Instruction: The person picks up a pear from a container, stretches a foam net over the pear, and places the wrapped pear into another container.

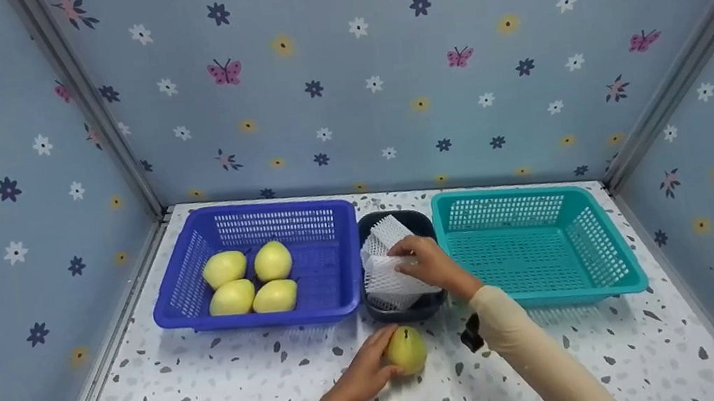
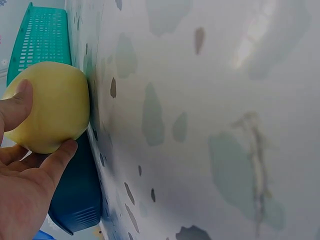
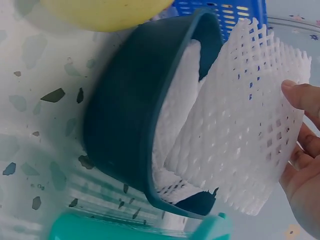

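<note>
On the speckled tabletop, my left hand (image 1: 367, 371) curls its thumb and fingers round a yellow-green pear (image 1: 408, 351). The left wrist view shows the thumb on one side of the pear (image 2: 55, 107) and fingertips on the other. Above the dark bin (image 1: 410, 311), my right hand (image 1: 428, 262) pinches a white foam net sleeve (image 1: 393, 278). Seen from the right wrist, that flat sleeve (image 3: 250, 120) slants up out of the bin (image 3: 127, 107), its edge between thumb and fingers. More white foam sleeves (image 3: 177, 100) lie inside.
A blue basket (image 1: 334, 310) at the left holds several yellow pears (image 1: 273, 261). At the right stands a teal basket (image 1: 549, 299) with slotted walls. The dark bin sits between the two baskets. Flower-patterned panels (image 1: 371, 106) close in the back and both sides.
</note>
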`<state>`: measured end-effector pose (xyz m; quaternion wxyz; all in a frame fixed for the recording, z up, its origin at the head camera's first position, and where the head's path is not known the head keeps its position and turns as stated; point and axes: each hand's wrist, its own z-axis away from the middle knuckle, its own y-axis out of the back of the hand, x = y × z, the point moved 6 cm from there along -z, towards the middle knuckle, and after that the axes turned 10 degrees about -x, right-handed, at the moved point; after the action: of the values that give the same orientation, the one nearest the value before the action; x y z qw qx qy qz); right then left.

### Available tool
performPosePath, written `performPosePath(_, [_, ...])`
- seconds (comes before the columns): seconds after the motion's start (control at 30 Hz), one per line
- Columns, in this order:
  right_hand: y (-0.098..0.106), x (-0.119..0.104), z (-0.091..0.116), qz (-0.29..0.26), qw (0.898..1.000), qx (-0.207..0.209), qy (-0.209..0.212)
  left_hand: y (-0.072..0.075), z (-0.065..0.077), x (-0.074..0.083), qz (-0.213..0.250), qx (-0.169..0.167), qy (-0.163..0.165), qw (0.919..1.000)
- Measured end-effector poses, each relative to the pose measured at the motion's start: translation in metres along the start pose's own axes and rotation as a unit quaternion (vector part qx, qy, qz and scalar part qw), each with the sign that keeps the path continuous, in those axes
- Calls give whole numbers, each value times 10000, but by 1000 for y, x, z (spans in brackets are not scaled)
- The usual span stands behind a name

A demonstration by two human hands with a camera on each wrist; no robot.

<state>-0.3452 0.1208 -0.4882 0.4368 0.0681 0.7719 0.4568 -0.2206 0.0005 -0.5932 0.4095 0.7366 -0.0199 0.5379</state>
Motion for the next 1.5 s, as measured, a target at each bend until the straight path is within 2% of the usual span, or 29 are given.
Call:
performPosePath(0.13, [10, -1, 3, -119, 9997, 177, -103, 1, -1, 1, -85, 65, -45, 9999])
performPosePath(0.37, [28, -5, 10, -604, 9957, 698, 121, 0, 0, -1, -25, 59, 137, 9999])
performPosePath(0.47, [36, -21, 16, -920, 9922, 819, 199, -1, 1, -2, 18, 57, 152, 9999])
performPosePath(0.6, [45, -41, 22, -1025, 9900, 947, 190, -1, 2, -3, 49, 97, 122, 9999])
performPosePath(0.93, [47, -58, 35, -1288, 9810, 1386, 429, -1, 3, -4, 172, 136, 8, 9998])
performPosePath(1.03, [46, -63, 38, -1412, 9777, 1506, 382, -1, 2, -5, 152, 149, 5, 9998])
performPosePath(1.33, [42, -69, 47, -2335, 9537, 1883, 195, -2, 2, -6, 443, 68, 78, 9990])
performPosePath(1.5, [33, -59, 52, -3030, 9307, 2038, 209, -1, 3, -5, 477, 70, -26, 9988])
